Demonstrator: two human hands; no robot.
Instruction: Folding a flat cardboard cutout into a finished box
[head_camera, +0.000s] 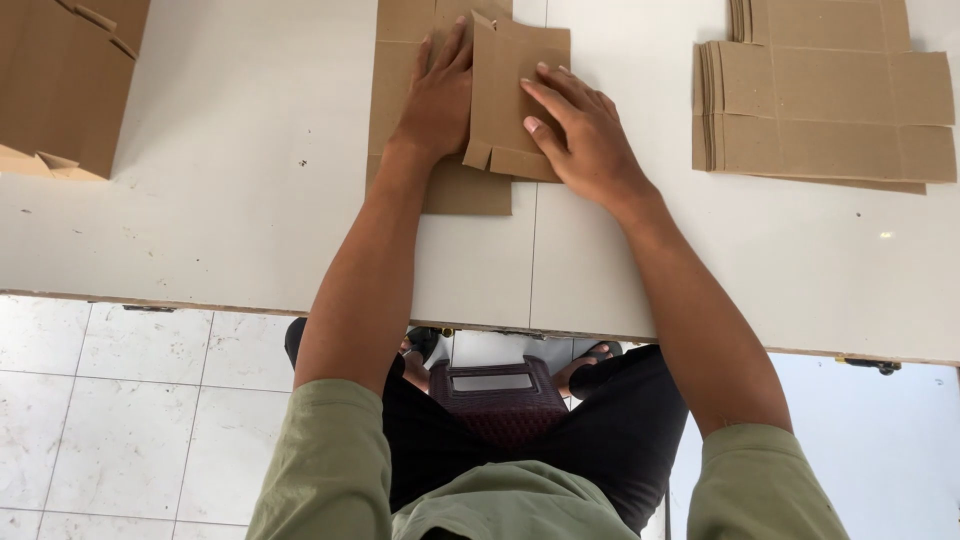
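A flat brown cardboard box blank lies on the white table in front of me. One panel of it is folded over on top. My left hand presses flat on the blank, fingers spread, just left of the folded panel. My right hand rests palm down on the right edge of the folded panel, with the fingers pointing left across it. Neither hand grips anything; both lie flat on the cardboard.
A stack of flat cardboard blanks lies at the back right of the table. More cardboard pieces sit at the back left corner. The table's near edge runs across the view, with a tiled floor and a dark stool below.
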